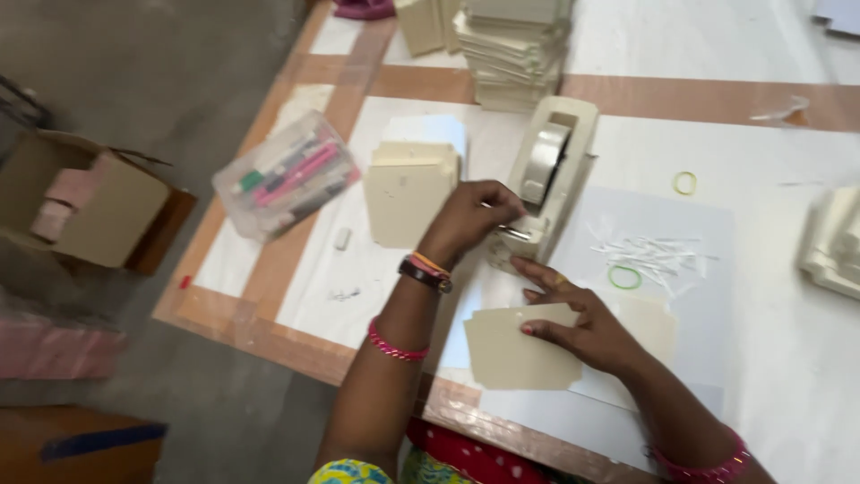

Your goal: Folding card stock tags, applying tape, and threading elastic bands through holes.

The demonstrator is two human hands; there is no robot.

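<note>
Pressing down flat, the right hand (587, 330) is spread on a beige card (515, 348) at the table's (788, 358) near edge. Further back, tape at the dispenser (548, 175) is pinched by the left hand (470, 215), card stacks (515, 49) beyond.

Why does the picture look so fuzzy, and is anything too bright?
In the head view, everything is smeared by motion blur, even the left hand at the tape dispenser; the white table looks washed out, while the floor on the left is dim.
</note>
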